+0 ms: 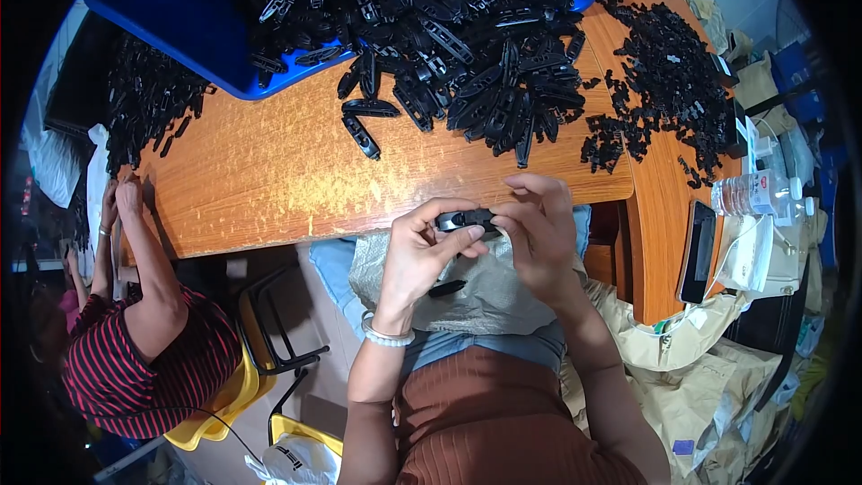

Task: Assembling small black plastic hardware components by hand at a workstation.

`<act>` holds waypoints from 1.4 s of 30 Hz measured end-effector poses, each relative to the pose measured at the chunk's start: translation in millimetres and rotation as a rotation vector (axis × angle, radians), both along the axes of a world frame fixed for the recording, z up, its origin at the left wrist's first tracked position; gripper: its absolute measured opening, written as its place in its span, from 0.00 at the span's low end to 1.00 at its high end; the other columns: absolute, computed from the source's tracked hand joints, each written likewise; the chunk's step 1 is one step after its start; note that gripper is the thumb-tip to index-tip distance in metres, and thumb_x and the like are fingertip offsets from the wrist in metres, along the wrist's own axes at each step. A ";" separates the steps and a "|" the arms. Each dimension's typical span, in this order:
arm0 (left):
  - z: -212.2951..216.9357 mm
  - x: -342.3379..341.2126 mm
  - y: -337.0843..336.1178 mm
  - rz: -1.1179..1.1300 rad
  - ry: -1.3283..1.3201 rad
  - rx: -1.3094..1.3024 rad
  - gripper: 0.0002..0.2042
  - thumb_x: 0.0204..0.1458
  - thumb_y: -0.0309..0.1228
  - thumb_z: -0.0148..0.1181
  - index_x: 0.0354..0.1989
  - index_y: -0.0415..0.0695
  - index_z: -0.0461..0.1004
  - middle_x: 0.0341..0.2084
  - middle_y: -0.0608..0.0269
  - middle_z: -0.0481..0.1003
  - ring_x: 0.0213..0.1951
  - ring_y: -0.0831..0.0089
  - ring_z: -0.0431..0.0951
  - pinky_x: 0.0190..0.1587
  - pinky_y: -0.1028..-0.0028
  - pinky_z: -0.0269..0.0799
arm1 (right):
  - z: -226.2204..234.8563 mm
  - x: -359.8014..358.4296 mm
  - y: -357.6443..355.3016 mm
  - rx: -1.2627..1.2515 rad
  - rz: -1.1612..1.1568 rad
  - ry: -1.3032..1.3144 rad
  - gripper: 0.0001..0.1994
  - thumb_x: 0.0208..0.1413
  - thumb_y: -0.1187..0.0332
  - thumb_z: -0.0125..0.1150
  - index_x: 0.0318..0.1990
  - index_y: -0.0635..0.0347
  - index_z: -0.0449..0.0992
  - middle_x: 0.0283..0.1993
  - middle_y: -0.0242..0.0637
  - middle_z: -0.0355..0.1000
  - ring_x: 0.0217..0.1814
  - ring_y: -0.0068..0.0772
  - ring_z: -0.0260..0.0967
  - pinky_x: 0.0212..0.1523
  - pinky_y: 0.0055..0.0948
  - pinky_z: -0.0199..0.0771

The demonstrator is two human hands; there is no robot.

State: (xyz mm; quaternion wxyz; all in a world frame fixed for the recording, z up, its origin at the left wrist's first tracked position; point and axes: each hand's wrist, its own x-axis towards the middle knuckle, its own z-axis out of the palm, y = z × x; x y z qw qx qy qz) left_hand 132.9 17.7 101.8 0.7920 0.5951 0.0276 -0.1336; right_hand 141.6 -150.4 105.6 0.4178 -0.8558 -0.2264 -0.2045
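Observation:
Between both hands, just past the table's near edge and above my lap, is a small black oblong plastic part [460, 219]. My left hand [422, 247] pinches its left end, thumb along the near side. The fingers of my right hand [537, 232] close on its right end; whether a smaller piece sits there I cannot make out. A similar dark part [446, 288] lies on the pale woven cloth [503, 301] over my lap. Beyond my hands, a large pile of black oblong parts [503, 81] spills from a blue bin [171, 22] onto the wooden table [269, 171].
Small black pieces [673, 81] heap at the right. Beside them are a plastic bottle [745, 193] and a phone [698, 251]. At left, a co-worker in a striped top [153, 359] sits by another black pile [153, 94]. Brown paper bags [682, 386] lie at lower right.

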 end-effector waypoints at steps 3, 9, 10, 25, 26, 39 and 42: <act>-1.9 -1.0 2.7 0.027 -0.044 0.046 0.12 0.47 0.16 0.59 0.41 0.32 0.71 0.28 0.57 0.76 0.28 0.75 0.78 0.32 0.81 0.76 | -3.4 1.5 0.2 0.204 0.093 0.199 0.07 0.45 0.80 0.60 0.35 0.63 0.74 0.45 0.39 0.66 0.41 0.32 0.64 0.44 0.27 0.66; -1.7 -3.1 1.9 0.049 -0.117 0.059 0.09 0.47 0.15 0.58 0.38 0.33 0.72 0.31 0.60 0.74 0.27 0.79 0.76 0.29 0.83 0.73 | -10.3 4.4 -4.5 0.339 0.242 0.402 0.11 0.46 0.79 0.62 0.39 0.64 0.74 0.40 0.37 0.69 0.41 0.24 0.67 0.36 0.20 0.68; -1.2 -3.1 2.9 0.051 -0.117 0.060 0.09 0.47 0.15 0.58 0.38 0.33 0.72 0.31 0.60 0.74 0.27 0.79 0.76 0.29 0.83 0.73 | -9.6 3.7 -2.8 0.356 0.235 0.470 0.12 0.46 0.78 0.62 0.41 0.64 0.73 0.39 0.36 0.70 0.40 0.22 0.68 0.34 0.19 0.68; -14.7 35.3 41.9 0.326 -0.295 0.575 0.12 0.51 0.33 0.59 0.34 0.35 0.76 0.21 0.60 0.76 0.21 0.77 0.73 0.26 0.75 0.68 | -26.6 10.7 -39.2 0.170 0.314 0.607 0.07 0.51 0.72 0.60 0.37 0.64 0.76 0.28 0.34 0.71 0.28 0.19 0.65 0.29 0.20 0.64; -9.2 48.9 48.1 0.498 -0.307 0.885 0.16 0.48 0.35 0.62 0.37 0.34 0.74 0.22 0.59 0.74 0.23 0.73 0.72 0.28 0.71 0.68 | -28.2 17.4 -42.3 0.234 0.184 0.436 0.07 0.51 0.71 0.59 0.35 0.65 0.75 0.29 0.36 0.70 0.28 0.20 0.64 0.28 0.21 0.63; -49.1 60.0 72.8 0.609 -0.287 0.915 0.09 0.46 0.30 0.61 0.30 0.35 0.72 0.23 0.55 0.75 0.23 0.66 0.75 0.27 0.72 0.67 | -20.9 105.7 -86.9 -0.451 -0.429 0.025 0.05 0.44 0.73 0.61 0.30 0.63 0.75 0.34 0.39 0.68 0.42 0.40 0.61 0.44 0.35 0.59; -37.1 41.6 45.4 0.466 -0.206 0.301 0.05 0.52 0.23 0.56 0.35 0.38 0.68 0.24 0.65 0.74 0.22 0.83 0.71 0.24 0.84 0.65 | -17.6 100.0 -96.4 -0.449 -0.415 0.024 0.05 0.43 0.75 0.62 0.29 0.64 0.73 0.36 0.38 0.68 0.42 0.38 0.63 0.43 0.33 0.61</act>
